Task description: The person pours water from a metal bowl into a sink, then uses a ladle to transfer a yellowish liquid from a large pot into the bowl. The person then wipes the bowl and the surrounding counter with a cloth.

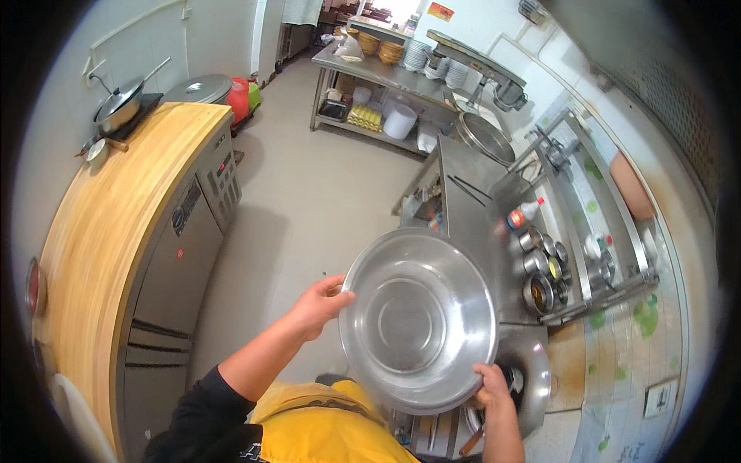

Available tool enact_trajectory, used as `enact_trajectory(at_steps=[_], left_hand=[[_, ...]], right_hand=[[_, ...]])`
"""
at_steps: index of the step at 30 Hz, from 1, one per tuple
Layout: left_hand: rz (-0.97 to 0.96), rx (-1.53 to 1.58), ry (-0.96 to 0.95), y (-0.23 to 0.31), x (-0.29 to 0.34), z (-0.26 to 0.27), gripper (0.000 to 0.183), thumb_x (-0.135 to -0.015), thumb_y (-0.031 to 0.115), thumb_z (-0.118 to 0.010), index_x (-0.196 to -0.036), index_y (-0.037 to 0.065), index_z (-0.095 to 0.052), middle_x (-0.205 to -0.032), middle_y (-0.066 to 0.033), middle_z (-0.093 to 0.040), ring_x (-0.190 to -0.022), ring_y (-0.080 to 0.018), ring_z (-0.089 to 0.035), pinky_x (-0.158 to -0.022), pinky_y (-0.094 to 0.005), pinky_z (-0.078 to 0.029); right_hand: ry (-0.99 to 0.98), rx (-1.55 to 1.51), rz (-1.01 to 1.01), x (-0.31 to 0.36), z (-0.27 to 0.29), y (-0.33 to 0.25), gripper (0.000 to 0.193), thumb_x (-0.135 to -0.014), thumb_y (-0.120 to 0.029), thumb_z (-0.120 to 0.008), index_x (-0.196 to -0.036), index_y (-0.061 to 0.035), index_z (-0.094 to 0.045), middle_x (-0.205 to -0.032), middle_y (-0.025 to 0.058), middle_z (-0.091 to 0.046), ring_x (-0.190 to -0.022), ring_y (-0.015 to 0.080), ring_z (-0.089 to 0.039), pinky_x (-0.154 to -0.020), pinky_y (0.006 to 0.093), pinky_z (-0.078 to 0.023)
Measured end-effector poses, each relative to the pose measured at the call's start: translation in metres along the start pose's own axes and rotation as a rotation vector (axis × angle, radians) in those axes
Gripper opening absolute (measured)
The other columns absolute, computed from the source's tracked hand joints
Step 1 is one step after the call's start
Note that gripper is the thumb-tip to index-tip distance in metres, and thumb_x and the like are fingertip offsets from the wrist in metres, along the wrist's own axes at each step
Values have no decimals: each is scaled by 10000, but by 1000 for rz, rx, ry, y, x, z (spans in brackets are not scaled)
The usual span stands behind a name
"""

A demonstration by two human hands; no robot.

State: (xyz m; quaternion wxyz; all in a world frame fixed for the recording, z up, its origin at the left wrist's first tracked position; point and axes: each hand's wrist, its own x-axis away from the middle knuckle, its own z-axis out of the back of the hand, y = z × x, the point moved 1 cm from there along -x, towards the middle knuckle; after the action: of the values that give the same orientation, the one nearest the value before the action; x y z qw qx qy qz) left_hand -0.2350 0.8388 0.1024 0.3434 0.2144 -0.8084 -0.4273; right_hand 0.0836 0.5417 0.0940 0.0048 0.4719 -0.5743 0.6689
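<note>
Pale wood first: a table (147, 185) runs along my nine o'clock (dial centred on my view), with a lidded pan (123, 117) near its far end at ten.

Left hand (318, 307): at seven o'clock, closed on the rim of a wide steel basin (413, 328), gripping between nine and ten on the basin's own dial.

Basin: at five o'clock, held up in front of my yellow apron (309, 432), mouth toward me; no contents seen.

Right hand (492, 386): closed on the same rim, between four and five on that dial. How far the fingers reach underneath, cannot tell. Hands apart, basin spanning the gap.

Toward three o'clock: a steel table (475, 228), small pots (535, 262) farther right. A wok (538, 374) at four, partly hidden by basin and forearm.

Judgement: step in hand is two-handed holding and steering of the basin. Next move calls for an even grip on both sides, the lower rim lifted well away from the wok, and firm support beneath before either hand releases.
</note>
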Motion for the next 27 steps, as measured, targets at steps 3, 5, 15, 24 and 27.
enact_trajectory(at_steps=[3,5,15,24,27], left_hand=[[19,-40,85,39,-55,15,517,-933,294,-605,-1378,62,-478,-1291,-105,-542,-1206,-221,-492,-995,-409,-419],[-12,-42,88,64,-101,28,564,-930,377,-600,-1391,78,-472,-1355,-110,-500,-1278,-248,-437,-1041,-435,-379],[-100,-51,612,136,-245,180,665,-925,406,-589,-1441,45,-376,-1456,-152,-409,-1340,-313,-382,-1075,-488,-317],[213,144,871,107,-423,369,505,-965,315,-530,-1397,73,-432,-1265,-92,-552,-1101,-228,-551,-928,-416,-432],[146,-55,767,218,-532,336,476,-977,264,-503,-1405,69,-428,-1279,-97,-554,-1128,-227,-548,-952,-409,-430]], right_hand=[[22,-72,58,-64,-34,-12,355,-822,-27,-581,-1142,119,-537,-1089,206,-619,-966,330,-636,-854,447,-530],[14,-113,88,-113,-61,-23,316,-807,-19,-574,-1091,120,-555,-1058,196,-624,-931,312,-646,-837,444,-541],[149,-233,57,-359,-169,-161,346,-823,-58,-617,-1113,70,-477,-1070,192,-561,-933,259,-595,-735,398,-513],[433,-636,153,-547,-240,-290,172,-827,-54,-613,-987,-49,-552,-866,40,-586,-706,159,-571,-562,305,-457],[554,-692,124,-596,-250,-325,92,-805,-75,-641,-856,-111,-573,-748,-7,-562,-626,122,-529,-544,270,-423]])
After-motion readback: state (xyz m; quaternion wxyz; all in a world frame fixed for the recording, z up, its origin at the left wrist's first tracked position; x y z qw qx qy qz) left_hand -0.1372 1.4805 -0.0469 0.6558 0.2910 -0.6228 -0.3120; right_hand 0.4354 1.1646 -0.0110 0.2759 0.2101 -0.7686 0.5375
